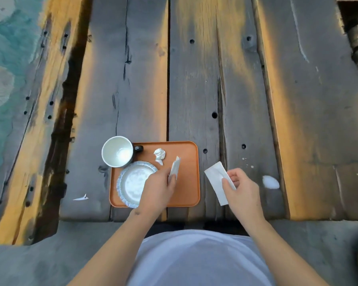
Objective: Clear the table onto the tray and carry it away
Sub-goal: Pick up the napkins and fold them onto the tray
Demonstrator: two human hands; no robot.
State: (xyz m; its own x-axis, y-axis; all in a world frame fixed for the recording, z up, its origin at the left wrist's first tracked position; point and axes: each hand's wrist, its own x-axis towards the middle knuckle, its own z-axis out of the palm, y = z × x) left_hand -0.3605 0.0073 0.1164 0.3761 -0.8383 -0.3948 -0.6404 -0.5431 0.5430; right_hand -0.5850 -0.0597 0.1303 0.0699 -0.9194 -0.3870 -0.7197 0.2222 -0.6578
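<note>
An orange tray [187, 182] lies on the dark wooden table near its front edge. On the tray stand a white plate [132, 182] with a blue rim and a crumpled white wrapper [160, 156]. A black mug [118, 151] with a white inside sits at the tray's far left corner, overhanging its edge. My left hand [158, 189] hovers over the tray, pinching a small folded white paper [175, 167]. To the right of the tray, my right hand [241, 187] holds a flat white napkin [216, 178] above the table.
A white smear or spill [270, 182] marks the planks right of my right hand. A small white scrap [81, 197] lies left of the tray. The table's left edge [56, 141] drops to a teal floor. The planks have gaps and holes.
</note>
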